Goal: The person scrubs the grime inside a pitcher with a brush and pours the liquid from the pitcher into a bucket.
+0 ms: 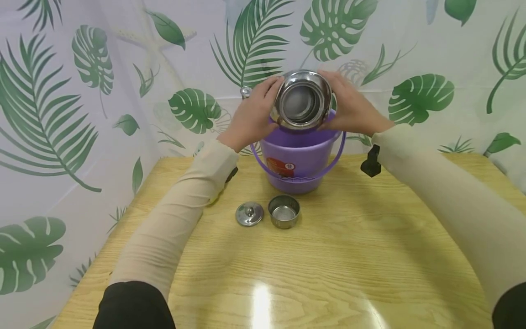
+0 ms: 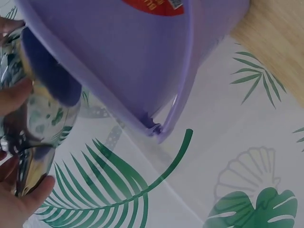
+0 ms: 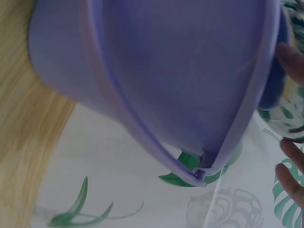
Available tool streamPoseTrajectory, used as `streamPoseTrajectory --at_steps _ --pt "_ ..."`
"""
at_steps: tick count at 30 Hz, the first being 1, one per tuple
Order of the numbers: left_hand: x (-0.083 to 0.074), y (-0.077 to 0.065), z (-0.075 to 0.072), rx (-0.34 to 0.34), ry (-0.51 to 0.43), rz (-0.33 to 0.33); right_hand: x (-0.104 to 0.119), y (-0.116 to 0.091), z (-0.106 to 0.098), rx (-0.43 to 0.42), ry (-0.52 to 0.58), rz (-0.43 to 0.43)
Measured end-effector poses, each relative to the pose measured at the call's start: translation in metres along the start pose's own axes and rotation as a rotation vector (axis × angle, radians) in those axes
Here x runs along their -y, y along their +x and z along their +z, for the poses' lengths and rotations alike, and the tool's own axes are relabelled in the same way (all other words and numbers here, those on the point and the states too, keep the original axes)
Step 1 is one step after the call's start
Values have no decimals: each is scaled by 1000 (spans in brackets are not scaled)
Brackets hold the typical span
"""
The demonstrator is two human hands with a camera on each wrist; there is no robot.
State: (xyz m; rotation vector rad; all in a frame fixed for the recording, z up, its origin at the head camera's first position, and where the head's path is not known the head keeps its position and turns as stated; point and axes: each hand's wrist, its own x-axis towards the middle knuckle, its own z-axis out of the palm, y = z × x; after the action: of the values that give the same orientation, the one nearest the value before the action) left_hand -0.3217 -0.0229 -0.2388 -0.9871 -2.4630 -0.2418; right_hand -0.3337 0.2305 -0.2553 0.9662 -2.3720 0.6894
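A shiny steel teapot is held up over the mouth of a purple bucket, tilted so its round opening faces the head camera. My left hand grips its left side, the fingers behind the rim; a bright metal piece sticks out beyond them. On the other side my right hand holds the pot between thumb and fingers. In the left wrist view the curved, mirror-like body and its dark base stand close to the bucket's rim. The right wrist view shows only part of the pot.
On the wooden table, in front of the bucket, lie a small steel lid with a knob and a short round steel cup. The bucket's handle hangs forward. A leaf-patterned cloth stands behind.
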Motion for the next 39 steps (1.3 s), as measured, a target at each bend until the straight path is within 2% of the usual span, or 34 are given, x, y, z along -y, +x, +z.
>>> streamPoseTrajectory --at_steps 4,8,13,19,25,29,34,39 --pt "4 5 -5 110 -90 -33 1 3 -5 127 118 145" --pt "6 10 -7 181 -179 -57 3 2 -9 235 185 306" --pt "9 13 -9 218 -258 -69 4 0 -10 292 205 393" --pt "6 12 -16 230 -267 -69 9 -2 -14 282 217 386" --pt "-5 7 -28 179 -276 -21 25 -9 -32 288 156 402" --pt "-22 6 -39 149 -295 32 38 -20 -49 280 101 410" --pt "-48 5 -48 117 -288 74 47 -42 -68 202 52 299" --pt "-76 2 -47 88 -271 128 53 -69 -83 138 1 219"
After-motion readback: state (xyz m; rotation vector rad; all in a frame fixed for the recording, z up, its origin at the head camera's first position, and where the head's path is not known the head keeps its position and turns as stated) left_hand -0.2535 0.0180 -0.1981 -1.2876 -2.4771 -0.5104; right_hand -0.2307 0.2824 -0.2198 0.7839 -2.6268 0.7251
